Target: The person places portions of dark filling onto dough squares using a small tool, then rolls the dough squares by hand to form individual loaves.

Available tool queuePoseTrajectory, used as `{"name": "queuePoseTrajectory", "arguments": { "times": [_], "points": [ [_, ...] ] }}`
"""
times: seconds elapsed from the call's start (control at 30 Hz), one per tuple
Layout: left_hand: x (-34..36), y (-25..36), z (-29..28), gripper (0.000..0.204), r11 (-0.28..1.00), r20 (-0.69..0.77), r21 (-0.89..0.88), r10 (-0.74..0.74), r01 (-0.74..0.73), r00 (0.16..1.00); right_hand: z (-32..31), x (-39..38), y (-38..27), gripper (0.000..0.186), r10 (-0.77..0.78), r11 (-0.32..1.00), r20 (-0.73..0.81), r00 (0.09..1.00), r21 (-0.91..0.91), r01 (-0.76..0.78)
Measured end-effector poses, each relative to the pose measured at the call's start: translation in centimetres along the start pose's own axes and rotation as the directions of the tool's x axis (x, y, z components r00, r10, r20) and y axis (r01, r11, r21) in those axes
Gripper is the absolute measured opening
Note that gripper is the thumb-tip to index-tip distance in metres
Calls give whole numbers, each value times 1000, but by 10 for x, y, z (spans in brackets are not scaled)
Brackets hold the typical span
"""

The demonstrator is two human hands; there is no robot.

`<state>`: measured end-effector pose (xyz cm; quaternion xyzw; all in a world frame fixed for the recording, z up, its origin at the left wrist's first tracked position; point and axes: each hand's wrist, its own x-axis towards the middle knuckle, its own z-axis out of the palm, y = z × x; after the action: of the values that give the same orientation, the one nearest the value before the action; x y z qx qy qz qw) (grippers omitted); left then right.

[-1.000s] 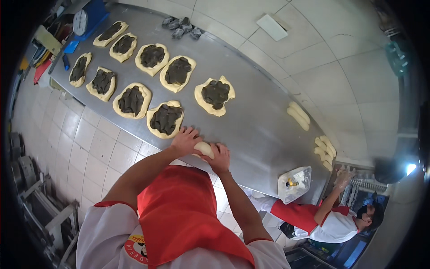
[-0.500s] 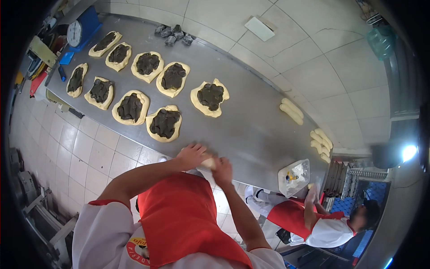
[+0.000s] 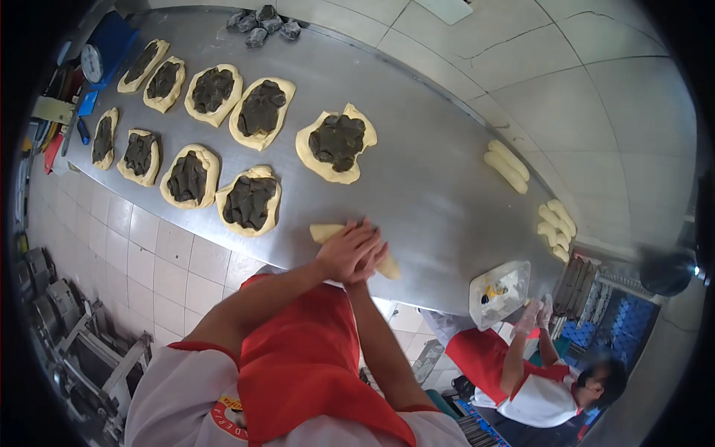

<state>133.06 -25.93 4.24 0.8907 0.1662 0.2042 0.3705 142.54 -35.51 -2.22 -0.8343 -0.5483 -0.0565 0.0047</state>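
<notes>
A dough roll (image 3: 356, 249) lies on the steel tabletop (image 3: 432, 171), close to the near edge, and both hands are pressed flat upon it. The left hand (image 3: 344, 249) is laid on top with fingers spread; the right hand (image 3: 374, 257) is tucked just beside and partly beneath it, so its own hold cannot be told fully. Nothing is clenched: the grip is released, palms bearing down on the roll, whose pale ends show to either side of the hands.

Beyond the roll, further up the tabletop, a filled dough (image 3: 250, 201) with a dark filling lies nearest, and more filled pieces (image 3: 212, 93) are ranged behind it. To the roll's right, well apart, finished plain rolls (image 3: 506, 165) are set near the wall, and a clear tub (image 3: 499, 294) sits at the tabletop's edge.

Risks are judged as follows. The roll lies so near the edge that its right end could be pushed off by an uneven stroke. Uneven pressure from stacked hands could thin the middle and tear it, or leave the ends thick. A wide stroke toward the filled dough could smear the filling onto the roll. Sticking to the bare steel could stretch it out of shape. A second person (image 3: 547, 380) stands below the tub, at the right, where a falling piece could land.
</notes>
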Motion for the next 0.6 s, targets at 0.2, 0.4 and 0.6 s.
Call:
{"name": "queuePoseTrajectory", "arguments": {
  "times": [0.2,0.4,0.6],
  "points": [
    [137,-60,-21,61,945,-241,236,-168,225,956,-56,181,15,72,59,997,302,952,28,-71],
    [47,-16,-15,47,986,111,110,-134,122,985,-47,51,29,57,61,940,248,967,313,-140],
    [-17,23,53,55,838,-98,351,-410,417,907,-45,-27,25,55,175,957,108,979,216,-195]
  ]
}}
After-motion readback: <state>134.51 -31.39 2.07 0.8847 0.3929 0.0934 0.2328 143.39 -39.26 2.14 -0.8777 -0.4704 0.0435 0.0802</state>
